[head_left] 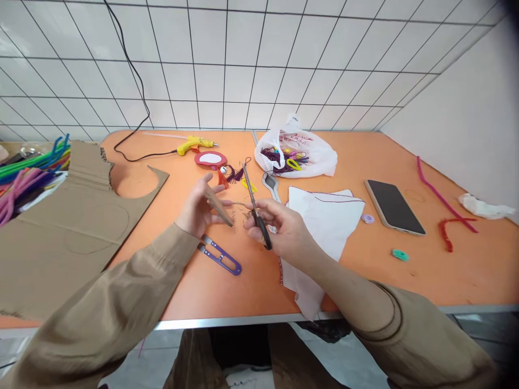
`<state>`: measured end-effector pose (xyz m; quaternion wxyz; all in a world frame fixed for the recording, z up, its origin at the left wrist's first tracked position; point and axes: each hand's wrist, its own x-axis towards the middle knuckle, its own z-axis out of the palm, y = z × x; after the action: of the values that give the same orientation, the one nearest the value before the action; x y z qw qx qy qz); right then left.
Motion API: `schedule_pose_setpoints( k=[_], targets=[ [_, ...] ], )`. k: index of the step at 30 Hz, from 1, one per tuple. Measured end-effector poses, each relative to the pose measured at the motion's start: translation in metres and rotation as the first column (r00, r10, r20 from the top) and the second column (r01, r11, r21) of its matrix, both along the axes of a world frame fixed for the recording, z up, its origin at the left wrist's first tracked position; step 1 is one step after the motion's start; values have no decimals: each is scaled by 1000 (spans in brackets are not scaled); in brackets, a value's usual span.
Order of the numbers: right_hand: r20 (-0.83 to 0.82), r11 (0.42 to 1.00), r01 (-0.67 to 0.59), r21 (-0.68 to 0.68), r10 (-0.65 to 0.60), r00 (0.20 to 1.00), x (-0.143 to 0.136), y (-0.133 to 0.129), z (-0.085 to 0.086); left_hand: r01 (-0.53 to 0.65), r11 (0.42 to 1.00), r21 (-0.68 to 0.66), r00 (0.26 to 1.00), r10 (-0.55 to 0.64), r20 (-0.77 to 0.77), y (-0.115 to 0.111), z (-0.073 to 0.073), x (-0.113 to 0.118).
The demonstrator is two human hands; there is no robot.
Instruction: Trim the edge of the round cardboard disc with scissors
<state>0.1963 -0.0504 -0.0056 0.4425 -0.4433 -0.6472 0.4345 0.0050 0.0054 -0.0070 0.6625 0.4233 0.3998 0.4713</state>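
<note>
My left hand [197, 210] holds a small piece of brown cardboard [219, 206], tilted nearly edge-on to the camera, with its fingers behind and around it. In my right hand [286, 229] are scissors with black handles [261, 228], their blades pointing up and away, looking closed. A thin brown strip [239, 203] lies between the cardboard and the scissors. Small brown scraps are on the table just beyond my right fingers. Below my left hand lies a purple-handled thread snipper [221, 256]. White cloth with red stitching [324, 221] lies beneath my right forearm.
Cut cardboard [93, 216] and pipe cleaners [24, 183] cover the left side. At the back are a yellow glue gun [195, 145], a red-rimmed oval [210, 158], tassels [235, 174] and a white plastic bag [320, 156]. A phone [394, 206] lies right.
</note>
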Motion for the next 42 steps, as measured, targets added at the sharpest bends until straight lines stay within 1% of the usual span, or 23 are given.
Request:
schedule_pose_setpoints(
  k=[1, 2, 4, 5, 7, 8, 9, 11, 12, 13, 15, 16, 17, 18, 20, 22, 24, 27, 29, 31, 35, 37, 42],
  targets=[
    [-2, 1000, 5, 5, -5, 1000, -1, 0, 1, -31, 995, 97, 990, 44, -131, -1, -2, 2],
    [1, 1000, 5, 9, -5, 1000, -2, 0, 2, -30, 978, 207, 968, 80, -236, -3, -4, 5],
    [23, 1000, 4, 26, -4, 1000, -5, -1, 2, 0, 913, 408, 915, 164, -368, -8, -7, 9],
    [42, 999, 9, 46, -11, 999, -6, -2, 2, 31, 876, 482, 891, 194, -411, -10, -7, 11],
    [77, 996, 36, 84, -42, 996, -8, -3, 1, 95, 824, 558, 855, 220, -470, -15, -5, 12],
    [81, 994, 56, 95, -63, 995, -8, -3, 1, 120, 818, 562, 851, 208, -483, -16, -2, 11],
    [71, 992, 79, 97, -86, 994, -8, -3, 1, 118, 827, 550, 860, 192, -473, -17, 0, 10],
    [3, 990, 128, 66, -129, 992, -6, -1, 4, 51, 878, 476, 908, 157, -388, -16, 5, 5],
    [-50, 988, 153, 31, -151, 987, -5, -1, 5, 1, 910, 414, 938, 143, -316, -14, 7, 3],
    [-105, 985, 170, -16, -171, 980, -4, 1, 7, -14, 943, 332, 966, 98, -238, -13, 8, 1],
    [-199, 978, 173, -119, -194, 961, -2, 3, 10, 52, 988, 144, 997, -43, -64, -11, 9, -1],
    [-235, 973, 161, -163, -197, 952, -2, 5, 10, 108, 992, 62, 994, -109, 16, -11, 9, -1],
    [-262, 969, 148, -198, -198, 944, -2, 6, 10, 142, 990, 1, 987, -142, 81, -12, 8, 0],
    [-282, 965, 136, -224, -197, 939, -1, 7, 10, 148, 988, -37, 982, -143, 123, -12, 8, 1],
    [-308, 962, 127, -243, -200, 930, -1, 9, 9, 68, 996, -50, 987, -60, 147, -14, 6, 4],
    [-307, 963, 137, -233, -206, 929, 0, 9, 8, -40, 999, -24, 993, 42, 113, -13, 5, 5],
    [-268, 968, 146, -206, -199, 943, 1, 8, 10, -109, 994, 1, 992, 108, 58, -11, 4, 4],
    [-145, 974, 106, -201, -137, 980, 5, 5, 17, -121, 993, 8, 993, 121, -9, -8, 2, 2],
    [-61, 969, 41, -245, -58, 996, 9, 2, 22, -123, 992, 0, 992, 123, -27, -7, 1, 0],
    [14, 956, -17, -294, 22, 1000, 14, 0, 26, -149, 989, -3, 988, 148, -30, -7, 2, 0],
    [164, 958, -54, -283, 103, 981, 22, -3, 31, -183, 983, 13, 983, 183, -6, -6, 4, -1],
    [181, 954, -62, -295, 119, 976, 25, -3, 32, -180, 983, 26, 984, 180, 14, -6, 4, -1],
    [120, 921, -43, -387, 96, 988, 23, 0, 33, -161, 986, 39, 987, 160, 27, -7, 4, -2]
  ],
)
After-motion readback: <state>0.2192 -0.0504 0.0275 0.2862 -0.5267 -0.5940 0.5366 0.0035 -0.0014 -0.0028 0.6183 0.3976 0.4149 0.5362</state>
